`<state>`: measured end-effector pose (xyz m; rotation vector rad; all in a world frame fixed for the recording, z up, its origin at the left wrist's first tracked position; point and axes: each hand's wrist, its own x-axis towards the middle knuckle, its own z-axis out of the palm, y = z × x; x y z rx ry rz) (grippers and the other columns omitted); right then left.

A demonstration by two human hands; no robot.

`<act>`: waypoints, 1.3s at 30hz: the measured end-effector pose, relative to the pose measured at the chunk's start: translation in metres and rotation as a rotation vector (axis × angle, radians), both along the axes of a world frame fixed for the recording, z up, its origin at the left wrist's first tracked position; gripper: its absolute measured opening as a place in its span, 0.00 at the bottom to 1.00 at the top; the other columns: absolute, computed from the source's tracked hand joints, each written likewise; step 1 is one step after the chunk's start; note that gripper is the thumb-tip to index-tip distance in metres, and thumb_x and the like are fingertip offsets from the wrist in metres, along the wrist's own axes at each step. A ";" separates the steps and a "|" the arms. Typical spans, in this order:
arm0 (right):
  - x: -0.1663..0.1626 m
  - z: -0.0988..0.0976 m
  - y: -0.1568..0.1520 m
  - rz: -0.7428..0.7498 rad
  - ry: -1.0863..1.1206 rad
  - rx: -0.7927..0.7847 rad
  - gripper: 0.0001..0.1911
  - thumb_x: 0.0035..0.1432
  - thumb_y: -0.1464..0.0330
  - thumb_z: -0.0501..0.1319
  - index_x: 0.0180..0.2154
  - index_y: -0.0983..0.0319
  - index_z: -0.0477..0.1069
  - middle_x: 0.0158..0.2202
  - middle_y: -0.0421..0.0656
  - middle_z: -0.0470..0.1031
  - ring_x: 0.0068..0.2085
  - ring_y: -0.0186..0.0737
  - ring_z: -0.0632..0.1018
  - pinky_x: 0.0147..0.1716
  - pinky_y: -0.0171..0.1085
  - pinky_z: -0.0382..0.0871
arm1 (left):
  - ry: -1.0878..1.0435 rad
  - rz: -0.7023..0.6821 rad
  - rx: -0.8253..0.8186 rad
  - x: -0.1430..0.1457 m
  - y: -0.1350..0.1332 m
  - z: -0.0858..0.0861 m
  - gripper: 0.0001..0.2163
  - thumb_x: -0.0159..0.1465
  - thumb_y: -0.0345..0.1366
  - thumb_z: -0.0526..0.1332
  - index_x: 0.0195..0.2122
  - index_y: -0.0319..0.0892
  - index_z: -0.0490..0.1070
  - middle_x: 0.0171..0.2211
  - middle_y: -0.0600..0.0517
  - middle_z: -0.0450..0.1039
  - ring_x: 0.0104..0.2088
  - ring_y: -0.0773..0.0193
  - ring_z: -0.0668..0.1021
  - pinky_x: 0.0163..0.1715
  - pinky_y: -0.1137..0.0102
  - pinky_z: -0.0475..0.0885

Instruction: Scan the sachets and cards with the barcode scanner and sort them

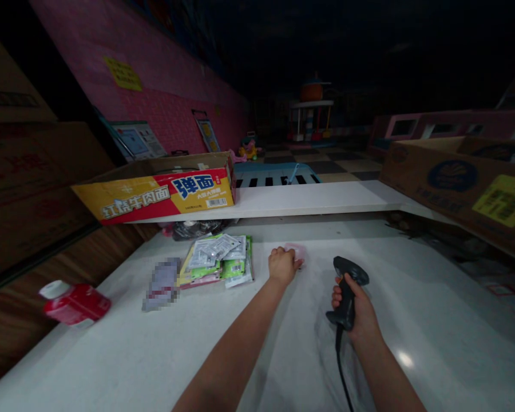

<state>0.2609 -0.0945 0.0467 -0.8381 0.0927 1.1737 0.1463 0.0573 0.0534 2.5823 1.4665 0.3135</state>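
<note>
My right hand [357, 312] is closed around the grip of a black barcode scanner [348, 286], whose head points away from me over the white counter [412, 297]. Its cable runs down toward me. My left hand [283, 264] is curled, fingers pressed on a small pink packet [298, 250] lying flat on the counter just ahead of the scanner. Left of that hand lies a pile of small packets [218, 258], green, white and pink.
A red bottle with a white cap [72, 302] lies at the counter's left edge. A yellow and red noodle carton [163, 189] sits on the raised white shelf [317, 197]. A brown carton [463, 183] stands at right. A blurred paper [163, 283] lies by the pile.
</note>
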 end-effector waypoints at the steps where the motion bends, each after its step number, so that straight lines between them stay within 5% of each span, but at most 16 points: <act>1: 0.000 -0.001 0.000 0.002 -0.004 0.004 0.11 0.53 0.63 0.66 0.31 0.63 0.68 0.16 0.35 0.67 0.16 0.27 0.66 0.12 0.25 0.63 | 0.012 0.028 -0.007 -0.008 -0.003 0.003 0.15 0.60 0.49 0.61 0.42 0.45 0.74 0.45 0.43 0.71 0.49 0.51 0.71 0.48 0.62 0.65; 7: 0.000 -0.005 0.000 0.021 -0.026 0.009 0.10 0.52 0.64 0.66 0.31 0.63 0.68 0.16 0.36 0.67 0.16 0.28 0.67 0.12 0.26 0.64 | 0.046 0.276 -0.167 -0.033 -0.017 0.016 0.35 0.43 0.46 0.74 0.51 0.38 0.65 0.49 0.37 0.70 0.50 0.47 0.74 0.48 0.62 0.67; 14: 0.001 -0.010 -0.003 0.041 -0.055 0.057 0.09 0.53 0.64 0.65 0.32 0.62 0.68 0.17 0.36 0.67 0.17 0.28 0.67 0.14 0.26 0.65 | 0.000 0.223 -0.322 -0.047 -0.026 0.012 0.39 0.29 0.45 0.77 0.43 0.39 0.67 0.52 0.35 0.67 0.55 0.38 0.69 0.52 0.56 0.65; 17: 0.000 -0.010 -0.005 0.054 -0.068 0.070 0.09 0.53 0.64 0.65 0.31 0.63 0.68 0.17 0.36 0.67 0.17 0.27 0.67 0.14 0.25 0.64 | -0.280 0.182 -0.257 -0.059 -0.034 -0.005 0.29 0.39 0.42 0.74 0.40 0.41 0.64 0.44 0.43 0.72 0.48 0.48 0.74 0.48 0.61 0.67; 21: -0.004 -0.008 -0.008 0.110 -0.167 0.058 0.14 0.49 0.62 0.69 0.32 0.63 0.69 0.17 0.36 0.68 0.16 0.27 0.67 0.13 0.25 0.63 | -0.839 0.151 -0.195 -0.075 -0.041 -0.035 0.08 0.62 0.35 0.57 0.41 0.42 0.60 0.36 0.49 0.72 0.37 0.60 0.76 0.41 0.65 0.68; 25: -0.012 -0.003 -0.010 0.244 -0.357 0.002 0.20 0.45 0.58 0.71 0.33 0.63 0.69 0.17 0.35 0.68 0.15 0.28 0.67 0.12 0.27 0.61 | -1.145 0.110 -0.107 -0.083 -0.039 -0.055 0.10 0.64 0.40 0.56 0.43 0.43 0.59 0.39 0.48 0.70 0.40 0.59 0.74 0.45 0.62 0.68; 32: -0.036 0.021 -0.031 0.596 -0.714 -0.060 0.23 0.48 0.52 0.68 0.38 0.61 0.68 0.16 0.34 0.69 0.13 0.31 0.68 0.10 0.29 0.59 | -1.226 0.169 -0.091 -0.081 -0.035 -0.061 0.11 0.65 0.44 0.54 0.42 0.43 0.57 0.39 0.48 0.67 0.41 0.59 0.73 0.46 0.61 0.67; 39: -0.048 0.037 -0.054 0.597 -0.813 -0.094 0.20 0.46 0.53 0.68 0.30 0.60 0.66 0.15 0.34 0.68 0.11 0.32 0.66 0.09 0.30 0.58 | -0.991 0.261 -0.134 -0.080 -0.043 -0.045 0.07 0.67 0.33 0.49 0.46 0.43 0.56 0.43 0.47 0.69 0.45 0.61 0.74 0.48 0.65 0.68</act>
